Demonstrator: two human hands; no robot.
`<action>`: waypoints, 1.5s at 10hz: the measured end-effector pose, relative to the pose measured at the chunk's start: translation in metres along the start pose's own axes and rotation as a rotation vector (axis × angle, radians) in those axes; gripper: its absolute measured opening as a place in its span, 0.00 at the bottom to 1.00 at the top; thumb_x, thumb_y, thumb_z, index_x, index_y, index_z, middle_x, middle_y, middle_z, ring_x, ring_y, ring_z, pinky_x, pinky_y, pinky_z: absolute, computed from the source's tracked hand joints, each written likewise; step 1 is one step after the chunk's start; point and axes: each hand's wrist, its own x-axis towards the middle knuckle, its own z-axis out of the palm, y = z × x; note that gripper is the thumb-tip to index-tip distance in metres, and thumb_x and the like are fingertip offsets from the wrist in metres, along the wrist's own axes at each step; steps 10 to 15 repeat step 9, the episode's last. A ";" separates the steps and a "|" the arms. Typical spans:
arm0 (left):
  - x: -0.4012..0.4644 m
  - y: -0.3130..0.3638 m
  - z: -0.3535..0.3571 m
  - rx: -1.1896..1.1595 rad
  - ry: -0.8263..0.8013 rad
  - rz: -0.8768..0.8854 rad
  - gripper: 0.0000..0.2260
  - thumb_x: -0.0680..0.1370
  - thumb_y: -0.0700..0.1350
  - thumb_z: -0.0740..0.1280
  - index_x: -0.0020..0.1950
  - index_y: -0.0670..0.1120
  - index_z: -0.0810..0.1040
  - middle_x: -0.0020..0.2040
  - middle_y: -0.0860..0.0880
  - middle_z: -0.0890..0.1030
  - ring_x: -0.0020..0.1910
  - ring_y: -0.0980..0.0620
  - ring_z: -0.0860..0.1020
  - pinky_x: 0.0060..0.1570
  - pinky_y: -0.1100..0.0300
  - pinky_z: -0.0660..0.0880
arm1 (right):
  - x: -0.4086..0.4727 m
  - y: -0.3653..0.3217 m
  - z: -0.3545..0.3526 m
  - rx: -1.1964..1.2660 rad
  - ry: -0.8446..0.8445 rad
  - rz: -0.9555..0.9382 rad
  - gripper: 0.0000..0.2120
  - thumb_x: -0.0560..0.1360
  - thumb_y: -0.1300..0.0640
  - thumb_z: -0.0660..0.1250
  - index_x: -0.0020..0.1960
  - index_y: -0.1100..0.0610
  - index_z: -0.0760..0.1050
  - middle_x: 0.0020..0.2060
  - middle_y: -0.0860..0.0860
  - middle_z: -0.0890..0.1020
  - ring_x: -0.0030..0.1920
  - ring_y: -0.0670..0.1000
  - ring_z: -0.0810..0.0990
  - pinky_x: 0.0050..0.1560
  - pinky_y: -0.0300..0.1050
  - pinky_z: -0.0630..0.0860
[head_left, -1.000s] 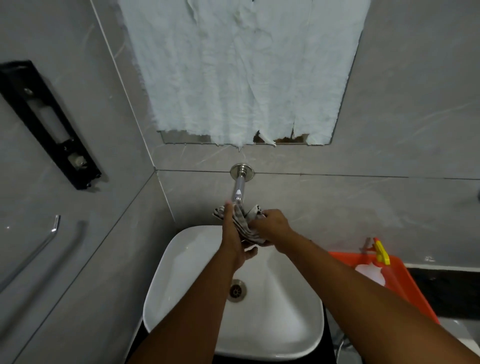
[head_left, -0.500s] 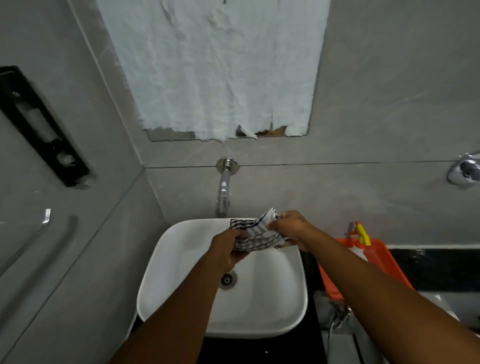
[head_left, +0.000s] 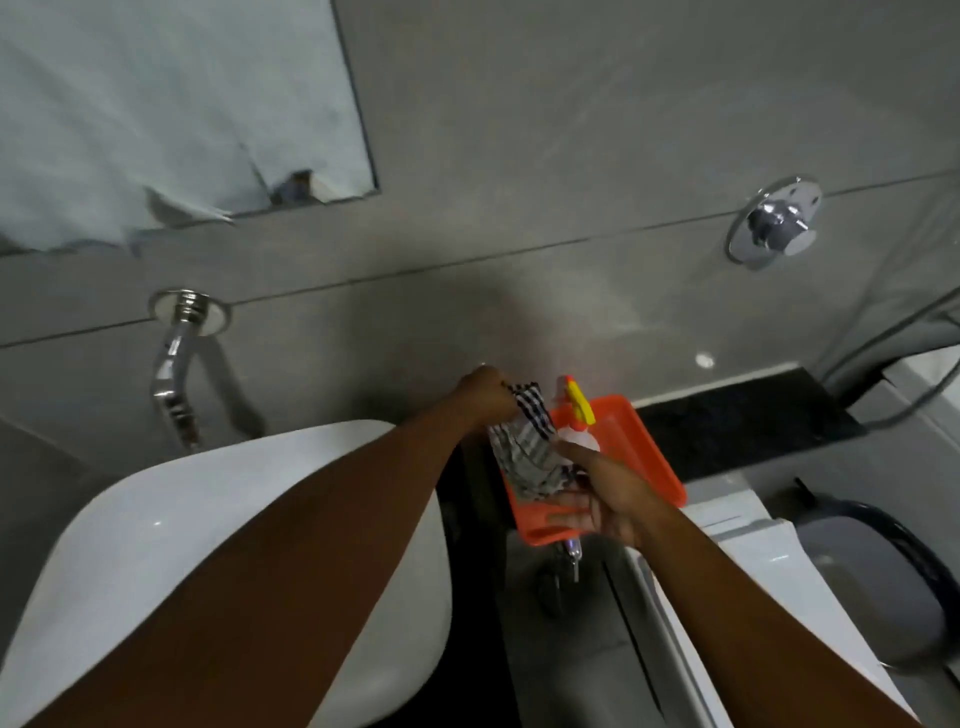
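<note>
The black-and-white checked cloth (head_left: 524, 452) hangs bunched between my two hands, right over the near left corner of the orange plastic tray (head_left: 639, 452). I judge I'm holding it stretched there so I can fold it or lay it down in the tray rather than let it drop on the worktop.

My left hand (head_left: 483, 395) is above the tray's left edge, its fingers curled tight round the cloth's upper end. My right hand (head_left: 608, 499) is over the tray's near edge, its fingers (head_left: 569, 501) only half bent, with the thumb closing on the cloth's lower end. The blur hides how firm that pinch is.

A white spray bottle with a yellow trigger (head_left: 582, 436) stands in the tray, just behind the cloth. The white ceramic basin (head_left: 156, 519) and the chrome wall tap (head_left: 171, 384) are well left of the tray.
</note>
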 end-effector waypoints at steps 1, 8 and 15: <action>0.057 -0.017 0.036 0.214 -0.076 -0.022 0.21 0.74 0.44 0.71 0.67 0.41 0.78 0.63 0.39 0.81 0.61 0.40 0.80 0.50 0.59 0.73 | 0.052 0.018 -0.010 0.085 0.026 0.090 0.24 0.73 0.51 0.73 0.65 0.58 0.73 0.57 0.61 0.83 0.51 0.61 0.85 0.44 0.55 0.85; 0.116 -0.080 0.112 0.591 -0.059 0.079 0.14 0.82 0.40 0.59 0.61 0.34 0.78 0.64 0.35 0.78 0.63 0.38 0.77 0.66 0.46 0.73 | 0.155 0.055 -0.005 -0.626 0.275 0.054 0.22 0.76 0.59 0.70 0.67 0.67 0.71 0.64 0.63 0.78 0.64 0.61 0.78 0.66 0.53 0.75; 0.086 -0.068 0.083 0.565 -0.016 0.104 0.13 0.81 0.40 0.61 0.61 0.37 0.78 0.63 0.37 0.79 0.61 0.39 0.79 0.62 0.46 0.77 | 0.126 0.031 0.015 -0.739 0.282 0.019 0.19 0.76 0.59 0.69 0.64 0.67 0.73 0.61 0.62 0.79 0.63 0.59 0.78 0.64 0.48 0.76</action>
